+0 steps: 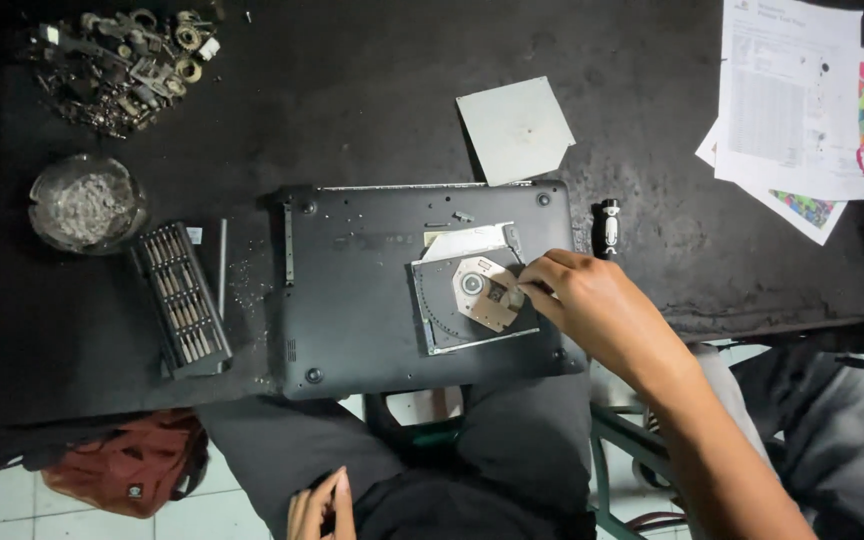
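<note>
Fingertips (530,290) on optical drive (472,290)

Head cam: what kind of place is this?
Likely a small electronics repair bench. A laptop lies upside down on the dark table, its optical drive under the right hand. A screwdriver bit set and a heap of loose metal parts lie at its left.

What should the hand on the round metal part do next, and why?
Probably lift the drive gently off the laptop. The right hand already pinches its edge with the fingertips, and the drive lies loose and tilted on the upturned laptop rather than seated in a slot. The left hand rests down on the lap, so it could steady the laptop first.
</note>
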